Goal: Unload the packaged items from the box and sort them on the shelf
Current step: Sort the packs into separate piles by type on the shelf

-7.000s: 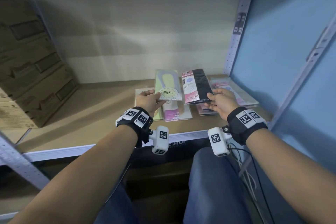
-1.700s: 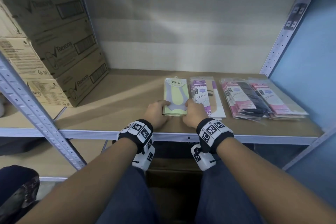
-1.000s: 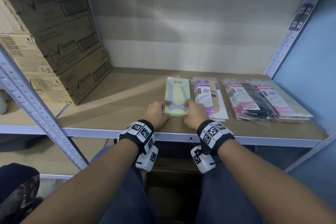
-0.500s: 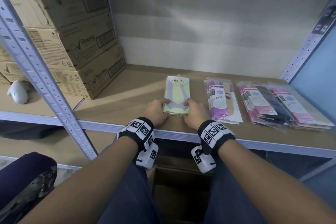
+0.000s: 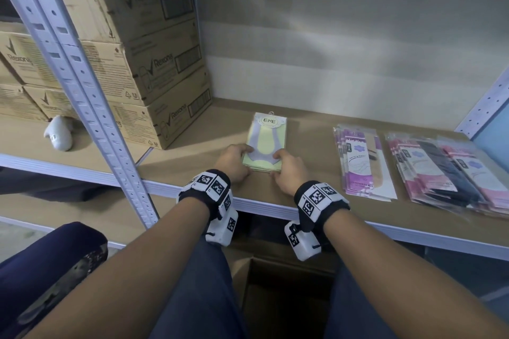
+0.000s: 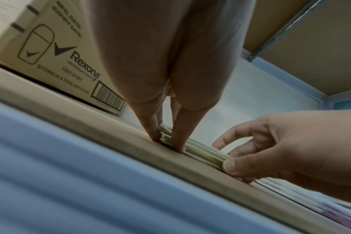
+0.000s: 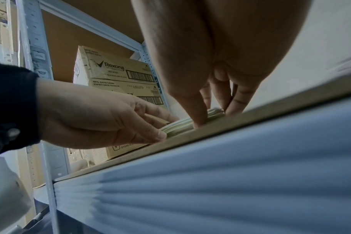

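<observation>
Left hand: at the near left corner of the green packet stack, fingers curled round its edge, tips on the shelf.
Right hand: at the near right corner, thumb on top, fingers gripping the stack's side.
Green packet stack: flat on the shelf, near its front edge, right of the cardboard cartons.
Purple packets: well right of the stack.
Pink and black packets: far right.
Open box: below the shelf.
</observation>
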Tool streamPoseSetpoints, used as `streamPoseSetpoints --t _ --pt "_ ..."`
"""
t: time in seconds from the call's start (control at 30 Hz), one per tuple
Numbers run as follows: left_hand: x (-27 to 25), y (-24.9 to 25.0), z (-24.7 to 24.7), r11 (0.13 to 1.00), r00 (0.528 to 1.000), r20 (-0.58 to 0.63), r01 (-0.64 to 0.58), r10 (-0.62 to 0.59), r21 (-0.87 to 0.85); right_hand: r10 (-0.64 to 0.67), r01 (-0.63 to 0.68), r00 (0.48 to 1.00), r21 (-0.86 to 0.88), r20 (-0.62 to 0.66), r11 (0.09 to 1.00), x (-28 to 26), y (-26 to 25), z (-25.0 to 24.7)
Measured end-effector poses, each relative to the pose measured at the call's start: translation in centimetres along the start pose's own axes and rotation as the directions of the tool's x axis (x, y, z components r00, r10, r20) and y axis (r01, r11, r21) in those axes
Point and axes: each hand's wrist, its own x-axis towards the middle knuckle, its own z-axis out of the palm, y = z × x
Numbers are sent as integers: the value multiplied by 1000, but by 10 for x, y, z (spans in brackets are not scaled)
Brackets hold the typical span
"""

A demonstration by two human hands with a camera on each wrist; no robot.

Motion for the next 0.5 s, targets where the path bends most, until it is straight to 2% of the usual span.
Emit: streamPoseSetpoints --t 0.27,0.5 --pt "10 -6 -5 1000 1000 -19 -8 8 14 -5 5 1000 30 16 1000 13 -2 4" --pt "7 0 -10 998 1000 13 -25 25 53 8 -12 1000 147 24 989 15 5 -1"
